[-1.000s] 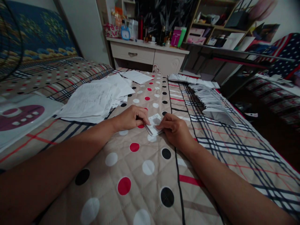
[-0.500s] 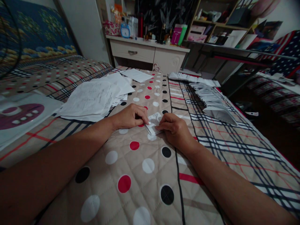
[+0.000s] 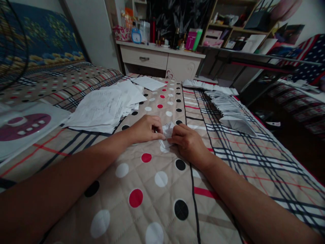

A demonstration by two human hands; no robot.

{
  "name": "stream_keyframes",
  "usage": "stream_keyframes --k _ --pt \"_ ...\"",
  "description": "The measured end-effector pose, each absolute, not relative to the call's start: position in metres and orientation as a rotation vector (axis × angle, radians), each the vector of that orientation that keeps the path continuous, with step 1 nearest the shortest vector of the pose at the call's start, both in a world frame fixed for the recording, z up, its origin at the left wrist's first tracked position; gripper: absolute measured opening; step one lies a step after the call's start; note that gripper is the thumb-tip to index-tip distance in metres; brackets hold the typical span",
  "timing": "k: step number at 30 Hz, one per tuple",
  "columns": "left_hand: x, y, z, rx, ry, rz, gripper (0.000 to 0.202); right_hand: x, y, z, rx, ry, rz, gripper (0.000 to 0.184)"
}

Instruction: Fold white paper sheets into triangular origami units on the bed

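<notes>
A small folded piece of white paper (image 3: 167,129) lies on the bedspread between my hands, partly hidden by the fingers. My left hand (image 3: 147,128) is closed, with its thumb and fingertips pressed on the paper's left side. From the right, my right hand (image 3: 186,138) pinches the paper's near right edge, fingers curled. To the left spreads a pile of white paper sheets (image 3: 96,106), some bearing print. Folded white paper pieces (image 3: 225,105) stand packed in a row on the right, and another such row (image 3: 208,86) lies behind them.
The quilted bedspread (image 3: 152,213) has dots and plaid bands. A plastic bag with a purple print (image 3: 27,127) lies at the far left. A white dresser (image 3: 144,56) with bottles and a blue clock (image 3: 136,35) stands at the back, beside a shelf desk (image 3: 243,51).
My left hand has shifted slightly right, its thumb now nearer the right fingertips over the folded paper. The right hand has barely moved.
</notes>
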State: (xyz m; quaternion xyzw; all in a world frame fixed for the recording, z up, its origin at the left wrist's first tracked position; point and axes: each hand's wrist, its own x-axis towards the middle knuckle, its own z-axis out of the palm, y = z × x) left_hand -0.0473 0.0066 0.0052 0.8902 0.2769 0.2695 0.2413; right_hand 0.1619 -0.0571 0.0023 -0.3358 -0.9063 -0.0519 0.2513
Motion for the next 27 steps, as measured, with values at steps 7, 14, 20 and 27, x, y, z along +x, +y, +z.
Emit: stream_keyframes --k 7,14,20,27 --pt "-0.043 0.005 0.008 2.355 1.104 0.588 0.049 0.161 -0.058 0.003 -0.901 -2.48 -0.11 0.016" --pt "-0.042 0.001 0.006 2.234 1.137 0.601 0.027 0.16 -0.063 0.004 -1.016 -2.371 -0.009 0.016" --pt "-0.033 -0.006 0.003 1.828 1.114 0.951 0.027 0.159 -0.064 0.01 -1.047 -1.738 0.408 0.03" --pt "-0.023 -0.019 0.013 1.892 1.169 1.089 0.025 0.16 -0.054 0.005 -1.17 -1.46 0.969 0.03"
